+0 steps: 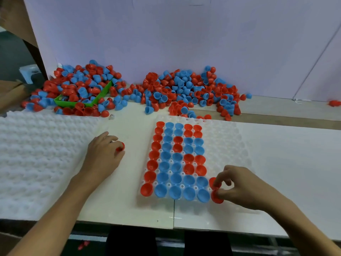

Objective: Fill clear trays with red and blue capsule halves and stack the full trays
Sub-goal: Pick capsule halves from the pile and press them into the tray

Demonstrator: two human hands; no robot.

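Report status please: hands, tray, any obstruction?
Left hand holds a red half. Right hand pinches red halves at clear tray, about half filled. No obstruction seen.

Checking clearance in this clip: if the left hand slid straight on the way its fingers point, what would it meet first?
The left hand, pinching a red capsule half, points right and slightly away. Bare white table comes first, then probably the left edge of the partly filled clear tray, at its red column; depth is uncertain.

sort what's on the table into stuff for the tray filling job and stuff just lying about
For the job: clear tray, red halves in right hand, red half in left hand, loose pile, empty trays.
Lying about: green bin, white box.
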